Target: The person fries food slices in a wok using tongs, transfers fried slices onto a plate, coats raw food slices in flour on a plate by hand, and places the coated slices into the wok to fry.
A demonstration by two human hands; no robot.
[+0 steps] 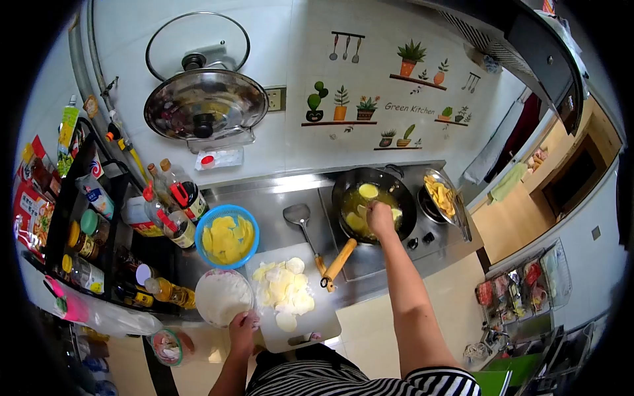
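Observation:
My right hand (380, 218) is over the black wok (340, 198), its fingers closed; whether something small is in them is hidden. Yellow slices (368, 191) lie in oil in the wok. Closed on the rim of a white plate (223, 297) is my left hand (244, 325), at the counter's front edge. Right of the plate, pale coated slices (290, 287) are spread on a white cutting board (323, 327). A blue basket (252, 252) behind the plate holds yellow slices (228, 239). A metal spatula (297, 214) rests between the basket and the wok.
The wok's wooden handle (342, 259) points toward the board. At the right, a metal dish holds fried pieces (439, 195). Bottles (178, 191) and a black rack (56, 231) stand on the left. Two glass lids (205, 105) hang on the wall.

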